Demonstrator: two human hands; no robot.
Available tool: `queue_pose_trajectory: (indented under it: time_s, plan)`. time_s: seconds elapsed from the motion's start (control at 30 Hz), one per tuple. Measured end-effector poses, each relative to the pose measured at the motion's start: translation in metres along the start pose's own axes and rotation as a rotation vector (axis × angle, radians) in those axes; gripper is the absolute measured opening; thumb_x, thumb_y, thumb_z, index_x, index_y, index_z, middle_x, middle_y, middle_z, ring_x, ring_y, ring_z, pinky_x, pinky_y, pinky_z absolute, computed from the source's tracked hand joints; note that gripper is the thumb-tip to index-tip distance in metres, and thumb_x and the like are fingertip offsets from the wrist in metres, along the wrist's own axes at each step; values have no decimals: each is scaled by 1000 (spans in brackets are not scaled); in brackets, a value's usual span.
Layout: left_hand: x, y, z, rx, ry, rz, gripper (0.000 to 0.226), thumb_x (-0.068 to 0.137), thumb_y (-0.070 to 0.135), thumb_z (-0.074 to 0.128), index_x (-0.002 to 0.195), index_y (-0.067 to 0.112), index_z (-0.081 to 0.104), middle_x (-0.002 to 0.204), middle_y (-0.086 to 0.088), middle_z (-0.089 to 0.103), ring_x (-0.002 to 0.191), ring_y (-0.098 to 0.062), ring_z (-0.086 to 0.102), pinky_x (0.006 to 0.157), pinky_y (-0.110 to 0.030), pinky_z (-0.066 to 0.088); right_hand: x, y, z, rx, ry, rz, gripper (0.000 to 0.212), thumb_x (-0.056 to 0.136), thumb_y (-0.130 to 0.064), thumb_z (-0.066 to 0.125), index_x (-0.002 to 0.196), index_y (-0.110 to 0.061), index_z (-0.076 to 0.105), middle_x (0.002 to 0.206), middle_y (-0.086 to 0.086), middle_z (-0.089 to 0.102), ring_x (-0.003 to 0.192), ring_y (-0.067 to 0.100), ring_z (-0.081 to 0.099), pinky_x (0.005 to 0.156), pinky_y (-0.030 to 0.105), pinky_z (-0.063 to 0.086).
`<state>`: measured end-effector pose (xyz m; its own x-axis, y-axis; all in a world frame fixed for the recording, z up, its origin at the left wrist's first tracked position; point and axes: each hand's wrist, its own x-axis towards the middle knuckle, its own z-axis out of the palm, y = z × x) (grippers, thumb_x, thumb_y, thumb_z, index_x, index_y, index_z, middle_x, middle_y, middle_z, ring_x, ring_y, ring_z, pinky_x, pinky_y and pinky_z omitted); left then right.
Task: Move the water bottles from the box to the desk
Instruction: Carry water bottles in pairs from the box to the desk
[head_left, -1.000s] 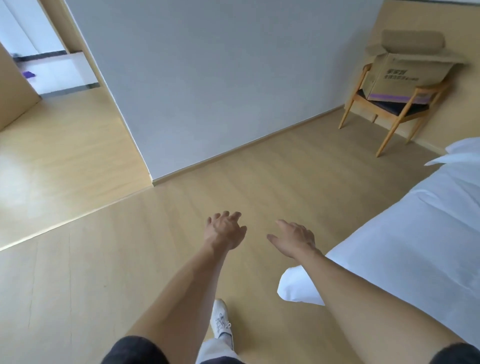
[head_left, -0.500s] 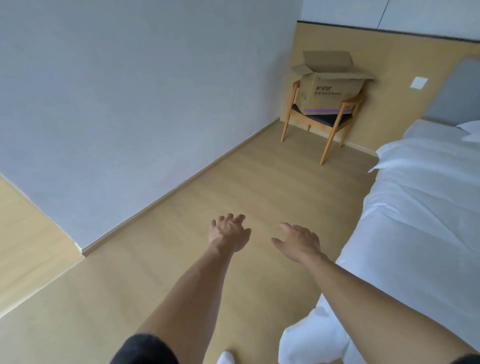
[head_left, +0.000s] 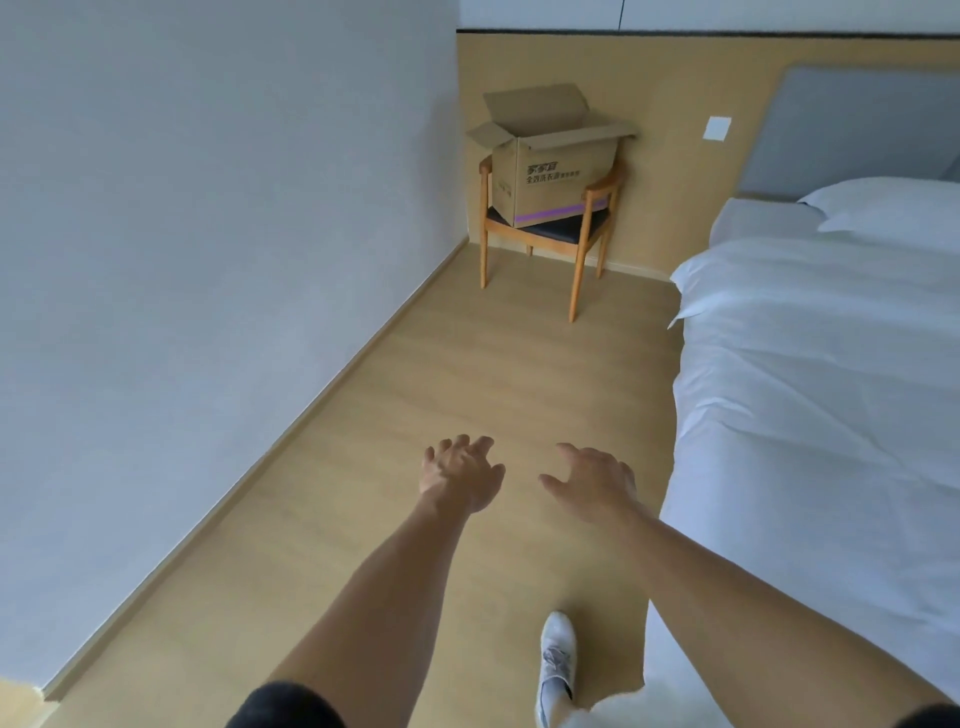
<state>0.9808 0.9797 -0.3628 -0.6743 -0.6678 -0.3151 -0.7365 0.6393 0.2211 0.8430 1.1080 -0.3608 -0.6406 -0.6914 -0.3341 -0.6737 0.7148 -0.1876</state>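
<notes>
An open brown cardboard box (head_left: 556, 171) with a purple stripe and printed text sits on a wooden chair (head_left: 587, 228) in the far corner. Its flaps stand up and its inside is hidden, so no water bottles show. No desk is in view. My left hand (head_left: 460, 475) and my right hand (head_left: 592, 483) are stretched out in front of me over the floor, far short of the box. Both hands hold nothing and their fingers are spread.
A grey wall (head_left: 208, 260) runs along the left. A bed with white sheets (head_left: 831, 389) fills the right side, leaving a strip of wooden floor (head_left: 467, 364) between them that leads to the chair. My white shoe (head_left: 556, 665) is on the floor below.
The view has turned right and moved forward: the doorway at left has gone out of sight, and the box on the chair is now ahead and larger. Both hands remain held out and open.
</notes>
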Motion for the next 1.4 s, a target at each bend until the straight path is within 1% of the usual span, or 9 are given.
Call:
queue_pose_trajectory:
  time_s: [0.17,0.37,0.47,0.6,0.83,0.97,1.1,1.27,1.4]
  plan:
    - [71,-9,-9,30,-40,4,53,101,50,39,151,32,38,148,-3,47,136,-27,42,114,-41,30,66,-6,-3,21,-32,34,65,95,-61,44,154,-34,34,152,3,47,143,25,38,117,44,27]
    - [188,-16,-53,73,5,-14,53,101,52,40,150,32,39,147,-4,47,136,-28,42,113,-42,31,186,-30,-32,81,-8,-39,64,96,-60,44,153,-31,35,151,5,47,142,27,37,117,44,27]
    - [253,2,-84,108,18,15,53,101,52,39,150,31,39,147,-5,47,135,-29,42,114,-42,30,253,-28,-65,113,13,-47,65,96,-61,44,153,-31,34,150,5,48,141,27,38,117,45,28]
    - [335,38,-116,157,-17,44,53,102,53,37,150,31,38,147,-5,46,135,-30,42,113,-42,30,331,-5,-104,146,35,-10,67,95,-63,44,154,-32,33,149,3,49,141,27,39,116,45,29]
    - [437,77,-136,181,-69,75,52,103,50,36,151,29,37,150,-5,44,137,-29,40,115,-43,30,427,27,-133,116,6,52,66,93,-65,43,151,-34,35,143,0,54,134,26,45,109,42,32]
    - [497,98,-148,183,-81,127,51,103,48,36,150,27,38,151,-6,43,138,-30,40,115,-45,30,474,44,-152,125,18,101,62,92,-62,44,148,-34,39,138,1,57,132,27,47,107,44,34]
    - [566,121,-157,195,-94,204,52,103,48,36,151,27,38,149,-7,44,137,-30,41,114,-45,30,521,64,-169,159,36,182,59,91,-59,45,143,-31,42,131,3,59,127,28,50,106,44,37]
    - [658,157,-173,216,-109,331,51,103,48,35,148,25,41,146,-8,47,135,-31,43,113,-46,32,583,93,-197,183,97,322,63,91,-59,45,148,-34,39,136,0,58,130,25,48,106,44,35]
    - [719,173,-198,211,-114,411,50,103,48,35,146,24,43,144,-8,49,134,-32,44,113,-48,34,632,97,-226,174,142,370,66,93,-62,46,151,-32,38,144,-1,53,135,24,45,110,44,33]
